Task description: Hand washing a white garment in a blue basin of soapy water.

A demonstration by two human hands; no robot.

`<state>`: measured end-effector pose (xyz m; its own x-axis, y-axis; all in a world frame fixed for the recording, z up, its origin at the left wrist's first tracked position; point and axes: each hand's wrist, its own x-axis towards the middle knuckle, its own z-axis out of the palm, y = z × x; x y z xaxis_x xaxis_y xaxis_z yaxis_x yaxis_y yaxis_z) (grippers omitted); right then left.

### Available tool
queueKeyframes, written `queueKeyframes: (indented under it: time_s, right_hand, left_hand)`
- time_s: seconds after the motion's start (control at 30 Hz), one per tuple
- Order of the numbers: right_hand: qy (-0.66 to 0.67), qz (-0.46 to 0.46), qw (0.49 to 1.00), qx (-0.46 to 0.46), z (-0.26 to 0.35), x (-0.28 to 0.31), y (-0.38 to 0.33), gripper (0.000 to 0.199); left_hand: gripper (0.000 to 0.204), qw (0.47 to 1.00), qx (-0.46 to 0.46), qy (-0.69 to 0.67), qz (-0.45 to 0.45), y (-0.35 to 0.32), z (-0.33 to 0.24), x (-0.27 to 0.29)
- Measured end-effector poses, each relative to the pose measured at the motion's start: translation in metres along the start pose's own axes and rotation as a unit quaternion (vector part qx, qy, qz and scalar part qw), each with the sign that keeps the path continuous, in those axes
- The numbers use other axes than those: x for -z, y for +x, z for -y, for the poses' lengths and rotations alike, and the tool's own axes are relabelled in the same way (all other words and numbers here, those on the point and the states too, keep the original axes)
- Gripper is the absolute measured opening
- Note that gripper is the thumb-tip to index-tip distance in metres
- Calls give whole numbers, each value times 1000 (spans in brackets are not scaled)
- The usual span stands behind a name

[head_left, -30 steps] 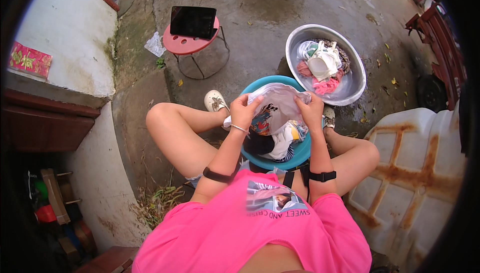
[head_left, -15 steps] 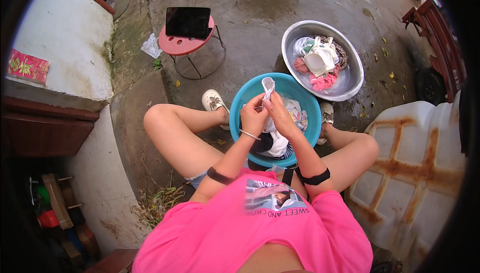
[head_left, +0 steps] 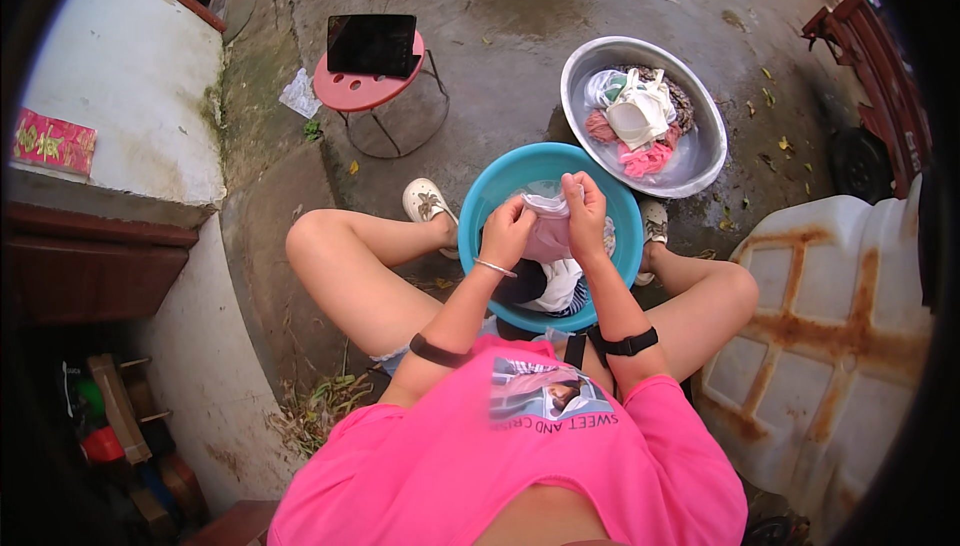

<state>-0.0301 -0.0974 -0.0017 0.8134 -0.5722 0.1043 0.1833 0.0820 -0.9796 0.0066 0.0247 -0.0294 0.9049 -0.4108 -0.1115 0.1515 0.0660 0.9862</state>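
Over the teal basin (head_left: pixel 467 236), both of my hands are closed on a small pale pink garment with a white band along its upper edge (head_left: pixel 546 238). My left hand (head_left: pixel 507 229) grips one end of that band, and my right hand (head_left: pixel 587 214) pinches the other, so the cloth hangs between them. What kind of garment it is, I cannot make out. Below it in the basin lie wet clothes, among them a white one (head_left: pixel 555 289) and a dark one (head_left: pixel 522 284); my hands hide part of the pile.
A metal basin (head_left: pixel 712 136) with white, pink and patterned laundry stands beyond the teal one, to the right. A red stool (head_left: pixel 345 96) carries a black tablet (head_left: pixel 371 44). At right sits a large rust-stained white plastic container (head_left: pixel 790 346). The concrete floor (head_left: pixel 500 56) is wet.
The garment was bunched upright between my close-together hands. Now my hands are farther apart, the right one raised slightly, and the cloth is spread with its pink side showing.
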Motion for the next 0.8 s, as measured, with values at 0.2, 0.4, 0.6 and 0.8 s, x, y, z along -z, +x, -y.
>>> queueKeyframes:
  time_s: [0.2, 0.4, 0.6, 0.8]
  right_hand:
    - [-115, -51, 992, 25, 0, 7, -1, 37]
    - [-210, 247, 900, 290, 23, -26, -44, 27]
    - [-228, 37, 970, 81, -20, -6, -13, 30]
    - [-261, 135, 910, 292, 28, -28, -54, 32]
  left_hand:
    - [13, 979, -41, -199, -14, -5, -28, -22]
    - [38, 957, 166, -235, -30, 3, -5, 4]
    - [34, 981, 150, -118, -21, -19, -21, -31]
    - [43, 982, 117, -143, -44, -1, -10, -6]
